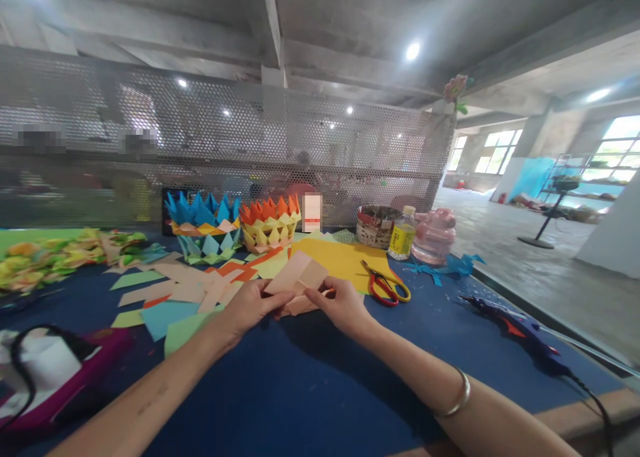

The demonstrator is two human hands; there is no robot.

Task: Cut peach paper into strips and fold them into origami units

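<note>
The peach paper (291, 275) is in front of us, just above the near side of the table, partly turned up, with a fold line running through it. A lower layer shows beneath the upright flap; we cannot tell whether it belongs to the same sheet. Our left hand (254, 302) pinches its left side between thumb and fingers, and our right hand (345, 303) is likewise closed on its right side, both thumbs near the lower edge.

As we judge it, this is a folding step, so we would do well to line up the edges before pressing, let one hand pin the layers while the other thumb runs along the crease, and work outward from the middle. Resting the paper on the blue tabletop (300, 397) would give a sharper line than creasing it in the air.

Just beyond lies a yellow sheet (330, 251), with red-and-yellow-handled scissors (376, 277) at its right edge; we would keep our right wrist clear of them. Loose paper pieces (175, 287) spread to the left. Farther back stand a blue-pointed folded-paper crown (204, 211) and an orange-pointed one (270, 211).
</note>
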